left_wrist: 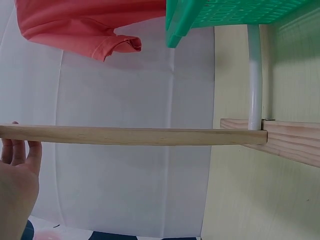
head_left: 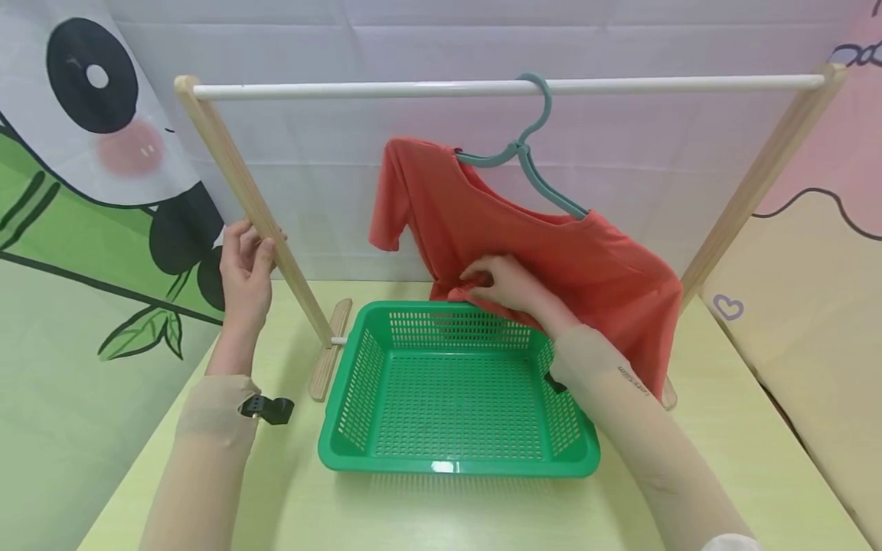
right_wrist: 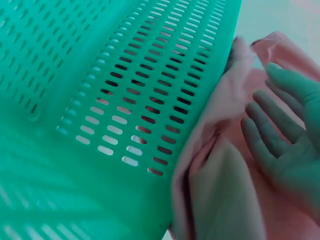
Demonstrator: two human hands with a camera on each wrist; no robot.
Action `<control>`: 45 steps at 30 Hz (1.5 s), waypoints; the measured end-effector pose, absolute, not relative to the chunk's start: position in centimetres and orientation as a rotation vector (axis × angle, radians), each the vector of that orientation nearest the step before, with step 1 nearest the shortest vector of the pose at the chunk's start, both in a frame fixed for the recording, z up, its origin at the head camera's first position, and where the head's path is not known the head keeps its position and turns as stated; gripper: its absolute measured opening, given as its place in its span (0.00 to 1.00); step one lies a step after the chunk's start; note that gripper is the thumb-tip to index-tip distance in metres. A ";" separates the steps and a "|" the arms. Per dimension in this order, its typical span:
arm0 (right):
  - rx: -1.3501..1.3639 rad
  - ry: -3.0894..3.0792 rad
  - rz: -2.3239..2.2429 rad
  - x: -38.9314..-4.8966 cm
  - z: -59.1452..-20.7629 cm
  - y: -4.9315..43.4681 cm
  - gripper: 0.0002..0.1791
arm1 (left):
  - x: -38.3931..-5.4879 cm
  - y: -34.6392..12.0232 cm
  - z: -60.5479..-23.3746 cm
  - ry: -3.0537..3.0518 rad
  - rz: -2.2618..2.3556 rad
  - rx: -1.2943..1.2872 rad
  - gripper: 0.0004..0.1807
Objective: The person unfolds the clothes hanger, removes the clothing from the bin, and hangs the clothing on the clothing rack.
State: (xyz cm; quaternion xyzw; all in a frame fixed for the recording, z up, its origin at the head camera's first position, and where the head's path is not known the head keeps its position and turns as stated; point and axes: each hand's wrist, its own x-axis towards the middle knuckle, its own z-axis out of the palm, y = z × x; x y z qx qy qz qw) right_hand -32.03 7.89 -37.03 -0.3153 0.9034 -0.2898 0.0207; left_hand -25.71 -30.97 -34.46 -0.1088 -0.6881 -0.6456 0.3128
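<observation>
A red short-sleeved shirt (head_left: 551, 245) hangs on a green hanger (head_left: 534, 172), whose hook loops over the white rail (head_left: 413, 89). The shirt slants down to the right, its lower part behind the basket. My left hand (head_left: 246, 268) holds the left wooden post (left_wrist: 135, 135) of the rack, thumb on the near side and fingertips showing past it. My right hand (head_left: 506, 283) is at the front of the shirt, just above the basket's back rim. In the right wrist view, its fingers (right_wrist: 272, 122) are extended beside the cloth with nothing gripped.
A green slotted basket (head_left: 458, 465) stands on the pale table (head_left: 455, 516) in front of the rack. The right wooden post (head_left: 758, 184) slopes down behind the shirt. At the left, the rack's wooden foot (head_left: 324, 371) lies beside the basket. A printed backdrop (head_left: 310, 207) hangs behind.
</observation>
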 end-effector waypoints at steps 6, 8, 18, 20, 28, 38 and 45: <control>-0.951 2.825 -0.725 -30.8 -37.0 8.7 0.19 | -25.7 -31.1 -34.5 -1.785 -1.716 -0.303 0.17; -0.917 2.819 -0.680 -30.7 -37.1 9.0 0.17 | -25.7 -31.1 -34.5 -1.779 -1.723 -0.301 0.17; -0.919 2.784 -0.674 -31.6 -37.3 10.4 0.17 | -25.8 -30.7 -34.8 -1.813 -1.721 -0.273 0.17; -0.954 2.785 -0.666 -31.9 -36.9 11.0 0.18 | -25.8 -30.6 -34.8 -1.817 -1.721 -0.273 0.17; -0.958 2.895 -0.681 -32.7 -35.8 14.2 0.11 | -25.9 -30.7 -34.6 -1.802 -1.711 -0.291 0.17; -0.903 2.893 -0.642 -32.8 -38.0 17.8 0.08 | -25.8 -31.0 -34.6 -1.824 -1.701 -0.271 0.18; -0.874 2.840 -0.684 -32.8 -39.5 19.5 0.13 | -25.8 -31.0 -34.6 -1.830 -1.700 -0.266 0.18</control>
